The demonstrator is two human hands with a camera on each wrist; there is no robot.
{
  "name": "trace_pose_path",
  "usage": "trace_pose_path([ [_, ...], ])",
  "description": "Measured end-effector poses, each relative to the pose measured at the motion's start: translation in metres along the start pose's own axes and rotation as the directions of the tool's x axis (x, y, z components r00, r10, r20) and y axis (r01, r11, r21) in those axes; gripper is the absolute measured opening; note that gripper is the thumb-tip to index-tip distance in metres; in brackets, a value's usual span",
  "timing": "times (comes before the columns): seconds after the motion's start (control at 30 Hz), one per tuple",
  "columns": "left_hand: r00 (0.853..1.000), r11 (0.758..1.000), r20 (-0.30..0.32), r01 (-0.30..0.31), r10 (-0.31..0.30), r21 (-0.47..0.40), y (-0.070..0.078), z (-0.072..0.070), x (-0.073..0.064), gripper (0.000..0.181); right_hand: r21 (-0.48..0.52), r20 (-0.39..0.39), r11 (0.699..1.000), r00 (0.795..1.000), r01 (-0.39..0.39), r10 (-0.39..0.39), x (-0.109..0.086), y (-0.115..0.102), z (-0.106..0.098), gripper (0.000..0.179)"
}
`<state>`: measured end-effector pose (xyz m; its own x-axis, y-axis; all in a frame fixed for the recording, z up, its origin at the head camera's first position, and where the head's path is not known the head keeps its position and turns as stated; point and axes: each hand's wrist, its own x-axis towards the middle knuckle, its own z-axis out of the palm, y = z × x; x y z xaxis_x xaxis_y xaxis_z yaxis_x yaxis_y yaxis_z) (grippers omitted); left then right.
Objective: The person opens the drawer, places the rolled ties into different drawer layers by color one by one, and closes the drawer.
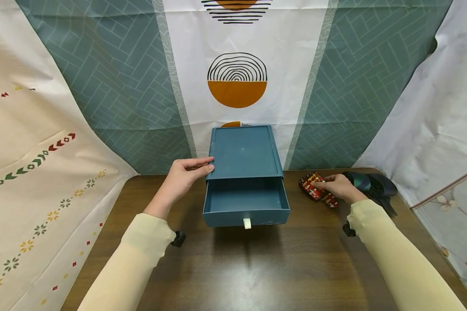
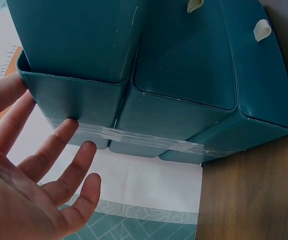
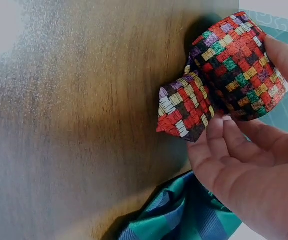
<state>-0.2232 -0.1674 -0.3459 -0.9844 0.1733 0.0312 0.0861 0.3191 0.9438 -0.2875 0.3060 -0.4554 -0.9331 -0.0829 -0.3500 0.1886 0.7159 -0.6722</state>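
A blue drawer unit (image 1: pixel 243 151) stands at the back of the table, its top drawer (image 1: pixel 247 218) pulled out with a bare floor inside. My left hand (image 1: pixel 186 172) touches the unit's upper left edge; in the left wrist view my left hand's fingers (image 2: pixel 58 145) are spread and fairly straight along its side. To the right of the unit, my right hand (image 1: pixel 340 186) pinches a rolled necktie (image 3: pixel 239 65) with a red, yellow and green woven-look pattern. The tie's pointed end (image 3: pixel 184 107) hangs loose from the roll.
A green and navy striped necktie (image 3: pixel 184 215) lies beside my right hand, with more dark cloth (image 1: pixel 385 185) by it. Lower drawers with pale pull tabs (image 2: pixel 262 30) sit below the pulled-out one. Patterned cloth (image 1: pixel 140 86) hangs behind the wooden table (image 1: pixel 303 268).
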Motion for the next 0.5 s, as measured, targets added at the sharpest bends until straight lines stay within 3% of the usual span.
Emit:
trace_pose_path([
  [0.1,1.0,1.0,0.01,-0.001,0.001,0.013,0.001,0.0,0.0,0.041,-0.008,-0.01,1.0,1.0,-0.004,0.004,0.0,-0.001,0.001,0.089],
  [0.27,1.0,1.0,0.016,0.019,-0.019,0.011,0.013,0.0,-0.004,0.04,-0.01,-0.038,1.0,0.999,-0.018,0.017,0.002,-0.003,0.001,0.051],
  [0.5,0.999,0.999,0.018,0.041,-0.042,0.023,0.028,0.001,-0.013,0.039,-0.074,-0.012,0.997,1.0,-0.029,0.028,0.002,-0.01,0.004,0.052],
])
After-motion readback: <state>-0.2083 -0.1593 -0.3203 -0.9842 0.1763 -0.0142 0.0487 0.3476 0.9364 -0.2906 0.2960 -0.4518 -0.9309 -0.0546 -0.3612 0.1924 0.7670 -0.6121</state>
